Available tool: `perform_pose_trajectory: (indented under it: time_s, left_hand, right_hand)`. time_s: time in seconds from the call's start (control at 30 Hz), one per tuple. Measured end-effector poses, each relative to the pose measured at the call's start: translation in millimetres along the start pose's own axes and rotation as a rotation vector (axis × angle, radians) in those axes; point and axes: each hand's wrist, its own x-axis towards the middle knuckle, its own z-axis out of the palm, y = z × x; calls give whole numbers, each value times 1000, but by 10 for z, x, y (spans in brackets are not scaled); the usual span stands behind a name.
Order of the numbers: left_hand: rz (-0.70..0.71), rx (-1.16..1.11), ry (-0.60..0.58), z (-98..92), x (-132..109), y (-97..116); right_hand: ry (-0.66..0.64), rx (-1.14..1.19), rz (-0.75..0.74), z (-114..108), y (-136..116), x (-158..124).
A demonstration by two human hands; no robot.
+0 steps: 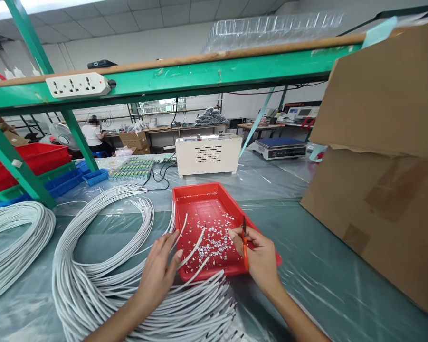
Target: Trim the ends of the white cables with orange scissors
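My left hand (161, 270) pinches the ends of a few white cables (194, 249), which stick out over the near left corner of a red tray (199, 197). My right hand (260, 256) is closed round an orange-handled cutter (244, 242), its tip pointing away over the tray. Small white scraps of insulation (214, 232) litter the tray floor. A large coil of white cables (103, 266) lies under and left of my left forearm, with its cut ends fanned out by the tray's near edge.
A second cable coil (10, 242) lies at far left. A big cardboard box (385, 156) stands at the right. A cream machine (207, 154), a scale (280, 148), red and blue bins (39, 166) and a green shelf frame (164, 80) with a power strip (78, 84) stand behind. A person (93, 133) sits far back.
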Motion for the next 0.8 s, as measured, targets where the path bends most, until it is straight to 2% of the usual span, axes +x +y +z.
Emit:
perform_pose_trajectory:
  time_s: [0.1,0.27,0.47,0.53,0.67,0.8]
  left_hand:
    - [3,35,-114,23,-68,-103]
    - [13,53,-221,58,-243,-93]
    - [9,-18,-355,-5,-459,0]
    - [38,3,-427,-28,-590,37]
    - [177,210,-521,-93,-878,111]
    - [216,206,-585,-244,-977,220]
  right_hand:
    - [-4,-101,-54,-14,66,21]
    - [14,-293,-196,-51,123,52]
    - [-152,-435,-422,-87,59,50]
    - [-203,-462,-476,-85,29,38]
    - [-251,-508,-542,-78,3,15]
    - [-261,-558,-572,-84,43,14]
